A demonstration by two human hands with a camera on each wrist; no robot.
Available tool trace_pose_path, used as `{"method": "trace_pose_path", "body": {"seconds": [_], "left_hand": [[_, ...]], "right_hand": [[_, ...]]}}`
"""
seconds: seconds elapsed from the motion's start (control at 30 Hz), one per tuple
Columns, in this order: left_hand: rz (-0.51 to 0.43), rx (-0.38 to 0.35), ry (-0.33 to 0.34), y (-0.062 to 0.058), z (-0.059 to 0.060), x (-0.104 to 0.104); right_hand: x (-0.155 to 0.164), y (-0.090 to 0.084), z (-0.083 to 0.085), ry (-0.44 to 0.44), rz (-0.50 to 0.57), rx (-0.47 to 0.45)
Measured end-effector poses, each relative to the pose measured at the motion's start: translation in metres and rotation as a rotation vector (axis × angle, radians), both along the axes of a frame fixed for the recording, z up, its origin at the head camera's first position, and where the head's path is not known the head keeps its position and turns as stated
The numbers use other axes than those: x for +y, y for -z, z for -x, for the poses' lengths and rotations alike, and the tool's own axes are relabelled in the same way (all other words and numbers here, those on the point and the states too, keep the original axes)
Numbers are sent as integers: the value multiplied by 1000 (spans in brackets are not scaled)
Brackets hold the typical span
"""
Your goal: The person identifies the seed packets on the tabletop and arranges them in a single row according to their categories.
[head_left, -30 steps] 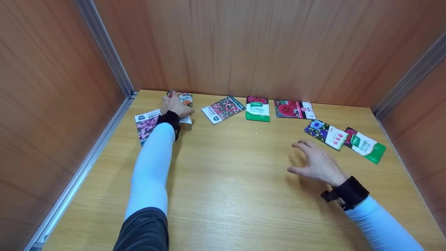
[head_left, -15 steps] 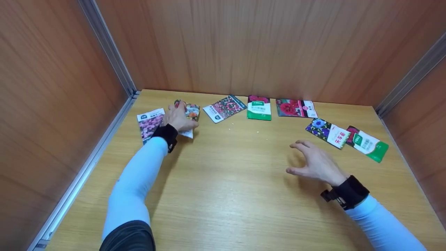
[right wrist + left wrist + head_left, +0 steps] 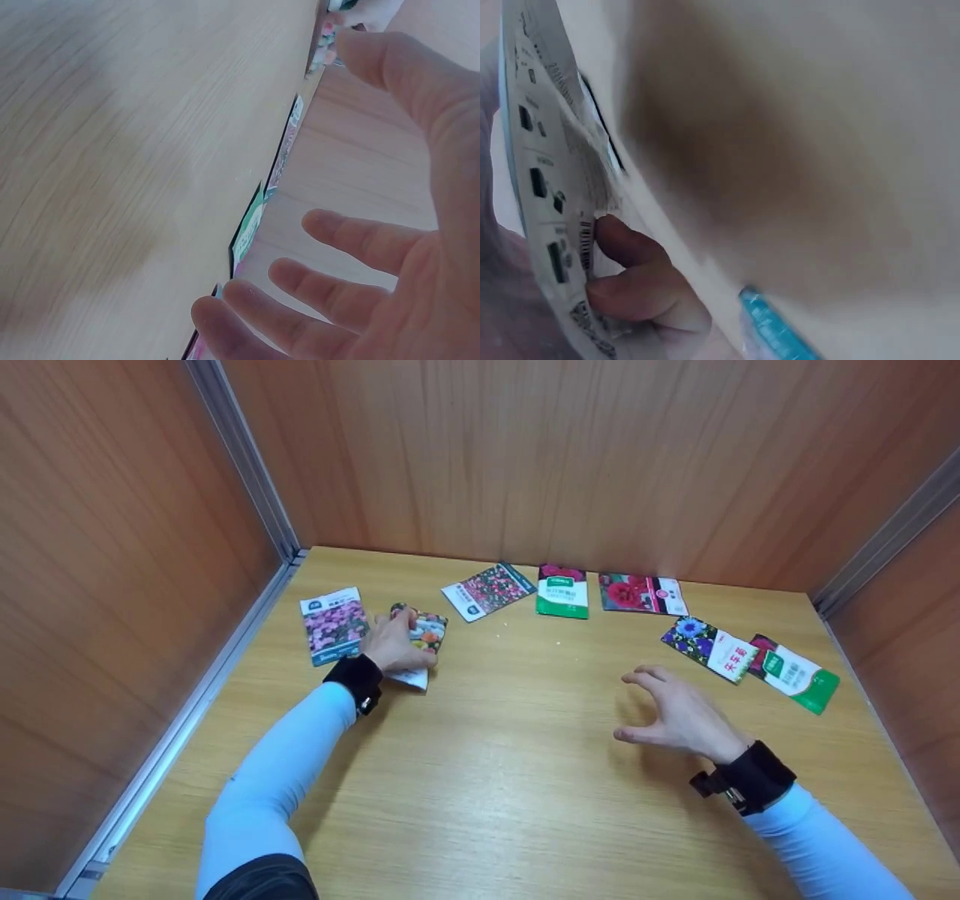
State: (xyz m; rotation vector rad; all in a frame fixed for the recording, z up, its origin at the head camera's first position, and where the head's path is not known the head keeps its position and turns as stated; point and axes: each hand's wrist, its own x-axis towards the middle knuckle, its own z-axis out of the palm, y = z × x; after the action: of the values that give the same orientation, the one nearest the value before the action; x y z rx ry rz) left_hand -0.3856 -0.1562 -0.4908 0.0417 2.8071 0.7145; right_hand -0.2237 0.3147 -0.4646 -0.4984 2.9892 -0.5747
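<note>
My left hand (image 3: 395,646) grips a flower seed packet (image 3: 430,634) by its edges, the palm covering much of its colourful front. In the left wrist view the packet's printed white back (image 3: 544,172) faces the camera, with fingertips (image 3: 630,296) curled onto it. Just left of this hand lies a purple-flowered seed packet (image 3: 334,626). My right hand (image 3: 682,716) hovers over the table at the right, thumb and fingers spread apart, holding nothing. Nearest to it is a blue-flowered packet (image 3: 705,648), which overlaps a green-and-white packet (image 3: 795,673).
Along the back lie a tilted pink-flowered packet (image 3: 491,591), a green-bottomed packet (image 3: 562,592) and a red-flowered packet (image 3: 643,593). Wooden panels (image 3: 525,457) enclose the table (image 3: 480,795) at back and both sides. Tiny white specks (image 3: 558,643) dot the tabletop.
My left hand has drawn its packet from the back edge toward me and slightly right, uncovering the purple-flowered packet. The right hand has stayed nearly still.
</note>
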Motion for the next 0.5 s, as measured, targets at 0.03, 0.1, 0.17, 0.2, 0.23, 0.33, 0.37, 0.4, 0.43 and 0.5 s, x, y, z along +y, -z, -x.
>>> {"method": "trace_pose_path", "body": {"seconds": [0.03, 0.1, 0.17, 0.2, 0.23, 0.33, 0.37, 0.4, 0.43, 0.5], "left_hand": [[4, -6, 13, 2, -3, 0], [10, -11, 35, 4, -8, -1], [12, -13, 46, 4, -13, -3], [11, -17, 46, 4, -16, -3], [11, -25, 44, 4, -17, -4], [22, -65, 36, 2, -22, -4], [34, -76, 37, 1, -25, -4], [53, -88, 39, 0, -27, -4], [79, -91, 43, 0, -28, -3], [139, -82, 47, 0, -31, -3]], "right_hand": [[-1, 0, 0, -5, -3, 1], [-2, 0, -1, -16, -8, 6], [-2, 0, -1, -27, -10, 9], [-2, 0, -2, -31, -11, 8], [-2, 0, -3, -35, -10, 5], [-1, 1, -5, -43, -8, -5], [-1, 1, -6, -45, -7, -9], [-1, 1, -6, -45, -8, -13], [-1, 1, -7, -47, -8, -15], [-1, 1, -8, -48, -5, -21]]}}
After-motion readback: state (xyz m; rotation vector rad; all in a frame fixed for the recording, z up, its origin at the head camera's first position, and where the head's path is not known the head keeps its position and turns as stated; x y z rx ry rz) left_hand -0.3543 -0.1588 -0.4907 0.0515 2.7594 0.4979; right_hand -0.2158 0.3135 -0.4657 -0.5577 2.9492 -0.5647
